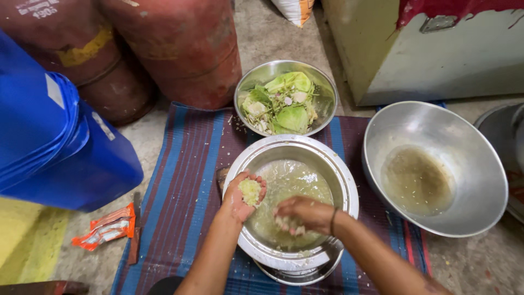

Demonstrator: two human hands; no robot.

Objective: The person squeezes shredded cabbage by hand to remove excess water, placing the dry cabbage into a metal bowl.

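Nearest, the left hand [244,195] is cupped palm-up over the near-left rim of the steel basin [344,180], its fingers curled around a small heap of pale shredded cabbage [250,191]. The right hand [303,214] is lower, dipped in the cloudy water [295,183] inside the same basin, fingers bent and gathered loosely on more wet shreds; a dark band sits on that wrist. To do this well, I would judge that each handful should be lifted over the basin and pressed gently so water drains back in and does not fall on the striped mat [188,164], and that the cupped hand should stay level so nothing slips out between the fingers.

Just beyond the basin, touching or nearly touching its far rim, stands a smaller steel bowl [327,90] full of green cabbage leaves and trimmings [284,104]. To the right lies a wide, shallow steel pan [475,158] with a little murky water at its bottom, close beside the basin; a careless right elbow could bump it. At the left, off the mat, lie an orange wrapper [106,226] on the floor and a blue plastic container [54,147]. Farther back stand two red gas cylinders [180,43] and a pale cabinet [436,60] with red paint on top.
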